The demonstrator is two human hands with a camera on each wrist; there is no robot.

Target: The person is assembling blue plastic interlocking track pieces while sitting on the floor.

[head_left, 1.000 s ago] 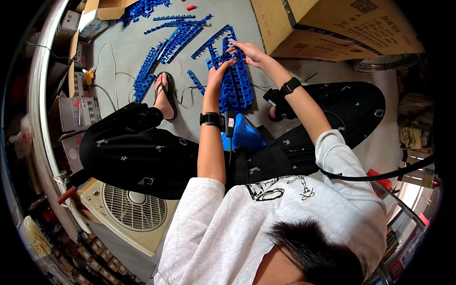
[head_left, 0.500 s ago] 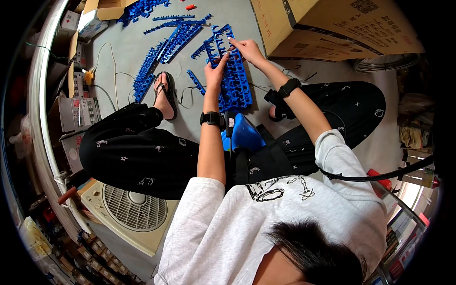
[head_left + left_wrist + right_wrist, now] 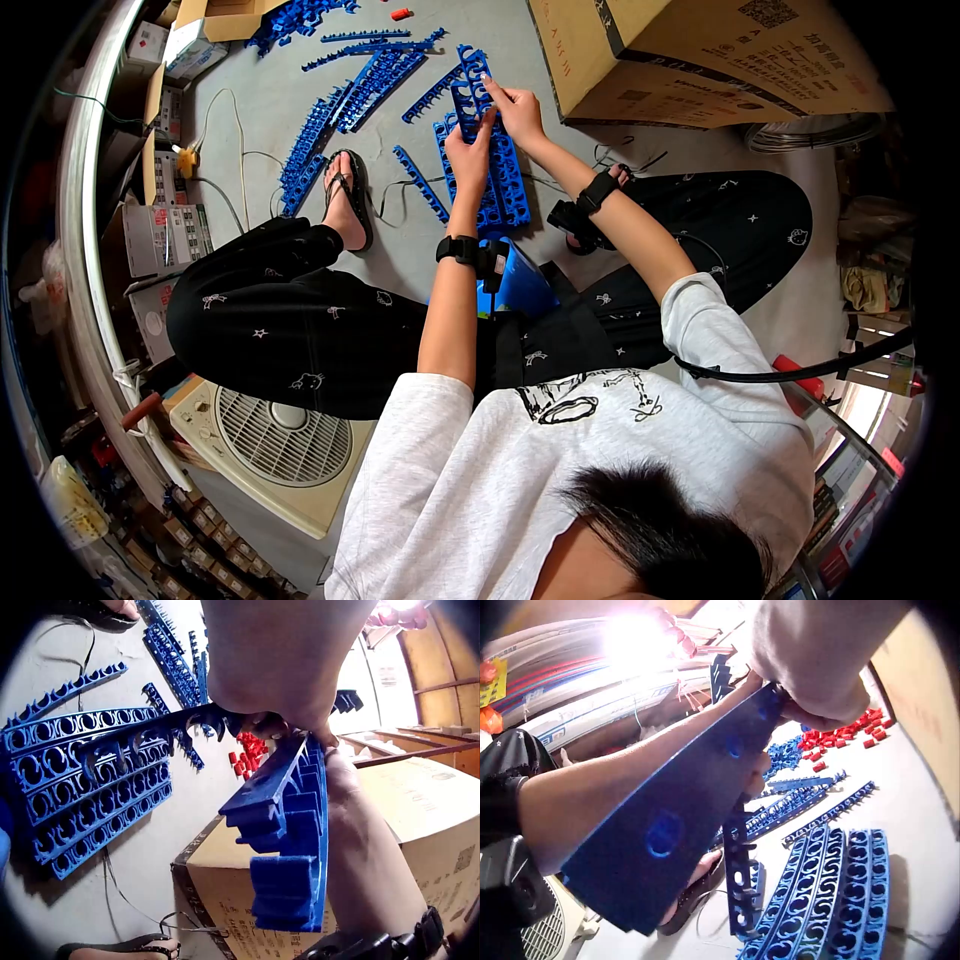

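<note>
Both hands hold blue pipe-clip strips, rows of C-shaped clips, above the floor. The left hand (image 3: 466, 157) grips from the near side, and the right hand (image 3: 520, 115) pinches at the right edge, close to the left fingertips. In the left wrist view one clip strip (image 3: 281, 817) points toward the camera and another dark strip (image 3: 112, 746) reaches out to the left. The right wrist view shows a flat strip back (image 3: 682, 814) up close, with the second strip hanging below it. Under the hands lies a stack of joined clip strips (image 3: 510, 190) on the floor.
More clip strips (image 3: 385, 90) lie left of the hands, near a sandalled foot (image 3: 347, 195). A heap of blue pieces (image 3: 300, 22) and red pieces (image 3: 840, 735) sit farther off. A large carton (image 3: 700, 60) stands at the right; a fan (image 3: 285, 435) is at the left.
The hands have lifted the clip strips up off the stack and turned them more upright. The left hand has shifted slightly right, and the stack below shows more.
</note>
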